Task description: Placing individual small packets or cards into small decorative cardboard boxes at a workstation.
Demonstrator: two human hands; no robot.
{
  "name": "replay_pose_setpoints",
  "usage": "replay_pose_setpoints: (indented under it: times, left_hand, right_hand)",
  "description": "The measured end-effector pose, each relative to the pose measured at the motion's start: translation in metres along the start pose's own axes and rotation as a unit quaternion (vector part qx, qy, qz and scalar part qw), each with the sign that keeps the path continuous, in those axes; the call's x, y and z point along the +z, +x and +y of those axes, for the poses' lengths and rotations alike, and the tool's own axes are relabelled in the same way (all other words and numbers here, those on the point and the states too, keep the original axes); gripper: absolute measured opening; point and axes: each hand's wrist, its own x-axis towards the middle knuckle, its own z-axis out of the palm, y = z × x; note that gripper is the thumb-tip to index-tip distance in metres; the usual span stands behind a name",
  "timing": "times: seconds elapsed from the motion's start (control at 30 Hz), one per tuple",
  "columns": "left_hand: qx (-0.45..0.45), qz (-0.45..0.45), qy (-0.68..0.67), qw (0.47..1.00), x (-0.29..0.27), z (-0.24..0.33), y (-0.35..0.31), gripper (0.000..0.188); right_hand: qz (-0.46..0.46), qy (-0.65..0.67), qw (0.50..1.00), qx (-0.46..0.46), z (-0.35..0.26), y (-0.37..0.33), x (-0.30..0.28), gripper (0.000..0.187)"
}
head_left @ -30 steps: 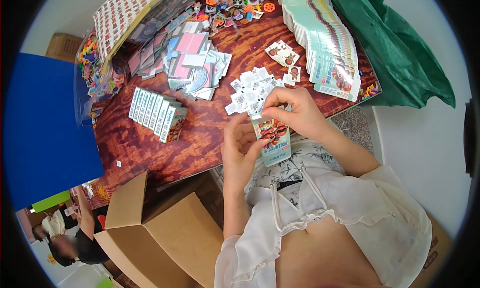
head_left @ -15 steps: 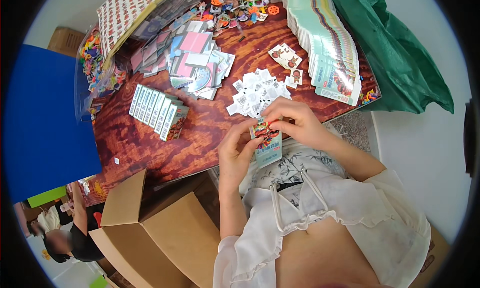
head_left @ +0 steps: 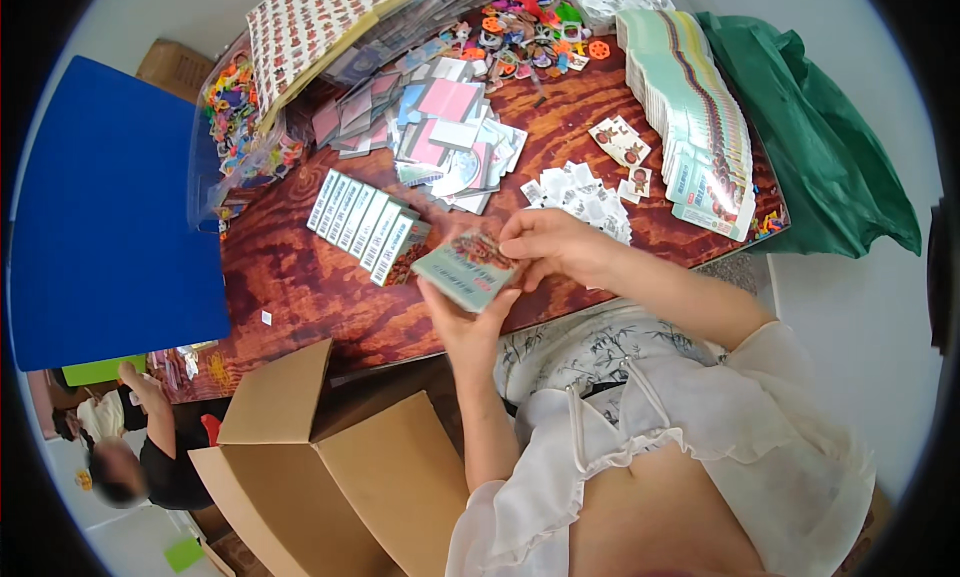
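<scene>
A small pale green printed box is tilted over the table's near edge, slightly blurred. My left hand grips it from below, thumb on one side and fingers on the other. Curled round its right end are the fingers of my right hand, pinched at the edge; the fingertips are partly hidden. Just left of the box, a row of similar finished boxes stands side by side with striped label ends showing. A heap of small white printed slips lies beyond my right hand.
Flat green cartons stack at the right beside a green plastic bag. Pink and grey cards, colourful plastic bits and brown-figure stickers lie on the table. An open cardboard box stands below; another person sits left.
Both hands have moved the box left, from upright near my lap to tilted beside the row of boxes. The view has shifted, so the table sits further right.
</scene>
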Motion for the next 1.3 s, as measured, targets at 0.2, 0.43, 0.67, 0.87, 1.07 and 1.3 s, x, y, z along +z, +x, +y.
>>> replay_pose_setpoints:
  times: [0.2,0.43,0.67,0.87,1.07,1.3]
  left_hand:
    - [-0.012,0.004,0.265,0.964,-0.014,0.009,0.005,0.073]
    - [0.047,-0.037,0.460,0.886,-0.009,0.000,0.009,0.073]
    - [0.027,-0.047,0.481,0.875,-0.012,0.000,0.009,0.076]
    - [0.035,-0.054,0.479,0.876,-0.010,-0.002,0.012,0.075]
    - [0.032,-0.048,0.476,0.878,-0.011,-0.002,0.010,0.075]
    - [0.040,-0.047,0.473,0.879,-0.012,-0.004,0.011,0.075]
  right_hand:
    - [0.221,-0.519,0.768,-0.304,-0.072,0.116,-0.051,0.014]
    - [0.252,-0.725,0.596,-0.235,-0.104,0.173,-0.025,0.049]
    - [0.166,-0.775,0.599,-0.111,-0.092,0.160,-0.010,0.076]
    - [0.148,-0.802,0.561,-0.143,-0.092,0.154,-0.011,0.056]
    - [0.130,-0.787,0.577,-0.175,-0.089,0.156,-0.015,0.028]
    - [0.162,-0.805,0.521,-0.231,-0.064,0.165,0.008,0.046]
